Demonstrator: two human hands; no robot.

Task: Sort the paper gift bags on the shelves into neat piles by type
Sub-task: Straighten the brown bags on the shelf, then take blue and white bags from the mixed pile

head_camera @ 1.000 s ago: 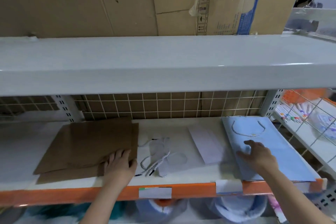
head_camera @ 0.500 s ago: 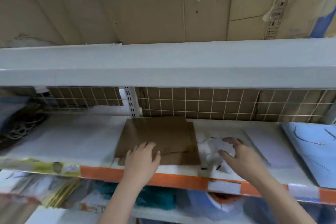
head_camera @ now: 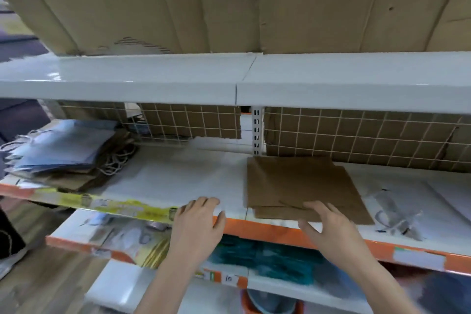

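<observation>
Head view: both hands at the near edge of the middle shelf (head_camera: 178,176), palms down.
Left fingers (head_camera: 201,205): loosely spread, tips resting flat on the bare white shelf surface just past the orange edge strip (head_camera: 267,231) — pinching nothing.
Left hand (head_camera: 197,227): open, left of the brown pile and apart from it.
Right fingers (head_camera: 318,208): spread and slightly curled, tips at the near edge of the brown paper bags (head_camera: 300,183); whether they press down or only touch, I cannot tell.
Right hand (head_camera: 331,229): open, thumb out to the left over the orange strip.
Brown paper bags: flat pile, middle-right of the shelf, corners not quite aligned.
White bags (head_camera: 397,214): right of the brown pile, flat, cord handles showing, blurred.
Mixed heap (head_camera: 68,153): far left of the same shelf — blue bags lying over brown ones, tangled cord handles beside them.
Behind: wire grid (head_camera: 356,140) backed by cardboard.
Above: pale shelf (head_camera: 229,76) carrying large cardboard sheets (head_camera: 127,2).
</observation>
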